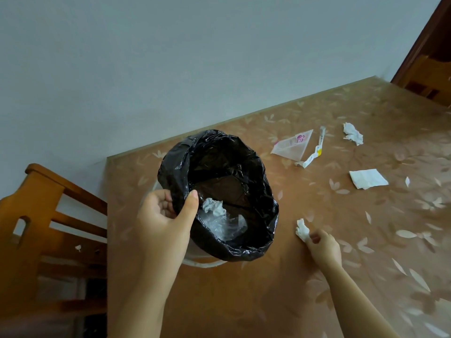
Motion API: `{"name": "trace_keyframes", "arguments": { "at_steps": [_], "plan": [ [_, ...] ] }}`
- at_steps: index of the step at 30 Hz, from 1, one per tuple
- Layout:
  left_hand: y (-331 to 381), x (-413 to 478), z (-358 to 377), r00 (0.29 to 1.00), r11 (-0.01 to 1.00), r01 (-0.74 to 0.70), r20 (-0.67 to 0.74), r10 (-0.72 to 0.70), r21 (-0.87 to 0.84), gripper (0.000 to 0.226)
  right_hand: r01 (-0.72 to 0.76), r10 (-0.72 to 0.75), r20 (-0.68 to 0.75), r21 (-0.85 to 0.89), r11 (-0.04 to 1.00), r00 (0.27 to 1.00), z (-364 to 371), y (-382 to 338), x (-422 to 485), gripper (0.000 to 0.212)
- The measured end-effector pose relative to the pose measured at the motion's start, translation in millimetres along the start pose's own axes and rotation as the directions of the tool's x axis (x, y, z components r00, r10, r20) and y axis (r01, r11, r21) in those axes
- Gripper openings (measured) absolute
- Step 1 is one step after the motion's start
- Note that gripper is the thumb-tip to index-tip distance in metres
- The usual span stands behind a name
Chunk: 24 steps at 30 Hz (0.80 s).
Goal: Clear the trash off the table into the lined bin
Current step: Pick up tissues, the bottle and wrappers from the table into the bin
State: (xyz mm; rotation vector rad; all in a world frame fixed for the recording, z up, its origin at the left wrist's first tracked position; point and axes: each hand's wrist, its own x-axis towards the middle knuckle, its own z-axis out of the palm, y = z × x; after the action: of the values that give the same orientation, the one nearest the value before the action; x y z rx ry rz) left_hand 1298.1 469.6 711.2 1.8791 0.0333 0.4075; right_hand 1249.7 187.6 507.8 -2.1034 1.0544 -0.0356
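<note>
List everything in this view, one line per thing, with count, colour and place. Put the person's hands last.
Bin with black plastic liner: one, black, on the table's left part, tilted toward the camera.
Crumpled tissue in bin: one, white, inside the liner.
Clear plastic film: one, transparent, inside the liner, beside that tissue.
Triangular clear plastic wrapper: one, clear with pink print, far table.
Long torn paper wrapper: one, white and yellow, right of the triangular wrapper.
Crumpled tissue: one, white, far right.
Flat folded napkin: one, white, mid right.
Small paper scrap: one, white, right of the napkin.
Small tissue wad: one, white, pinched by the right hand.
Table with floral cover: one, tan.
Wooden chair: one, orange-brown, left.
Left hand: grips the bin rim.
Right hand: holds the wad.
</note>
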Motion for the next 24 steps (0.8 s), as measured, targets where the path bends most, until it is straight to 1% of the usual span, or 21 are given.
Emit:
{"name": "trace_keyframes", "arguments": {
  "at_steps": [5, 8, 11, 14, 16, 20, 22, 24],
  "plan": [
    [1.9, -2.5, -3.5, 1.000, 1.000, -0.001, 0.000, 0.001, -0.017, 0.019, 0.025, -0.022, -0.022, 0.101, 0.995, 1.000, -3.0, -3.5, -11.9, 0.005],
    [4.5, -6.3, -7.5, 1.000, 0.999, -0.006, -0.002, 0.006, -0.033, 0.020, 0.057, -0.044, -0.070, 0.198, 0.978, 0.997, -13.7, -15.1, -23.2, 0.005],
    [8.5, -13.8, -14.4, 1.000, 0.999, 0.007, 0.001, -0.007, -0.044, 0.018, 0.146, -0.112, -0.134, 0.280, 0.949, 0.985, -28.2, -33.5, -39.3, 0.006],
    [13.2, -22.6, -22.5, 1.000, 0.998, 0.018, 0.002, -0.018, -0.054, 0.017, 0.248, -0.201, -0.173, 0.320, 0.914, 0.964, -45.2, -58.3, -58.5, 0.010],
    [15.3, -28.8, -27.9, 1.000, 0.998, 0.022, -0.003, -0.022, -0.056, 0.017, 0.335, -0.277, -0.213, 0.315, 0.888, 0.937, -57.2, -76.1, -73.1, 0.012],
    [18.6, -44.5, -41.9, 0.999, 0.996, 0.039, -0.006, -0.039, -0.082, 0.016, 0.514, -0.448, -0.273, 0.266, 0.815, 0.851, -77.3, -110.4, -111.1, 0.016],
    [19.3, -50.4, -47.2, 0.999, 0.997, 0.038, -0.020, -0.040, -0.071, 0.015, 0.556, -0.502, -0.246, 0.273, 0.785, 0.829, -80.7, -124.0, -129.6, 0.017],
    [21.6, -57.7, -53.6, 0.999, 0.995, 0.039, -0.034, -0.042, -0.088, 0.015, 0.603, -0.577, -0.179, 0.249, 0.757, 0.797, -84.0, -134.7, -151.4, 0.017]
  ]
}}
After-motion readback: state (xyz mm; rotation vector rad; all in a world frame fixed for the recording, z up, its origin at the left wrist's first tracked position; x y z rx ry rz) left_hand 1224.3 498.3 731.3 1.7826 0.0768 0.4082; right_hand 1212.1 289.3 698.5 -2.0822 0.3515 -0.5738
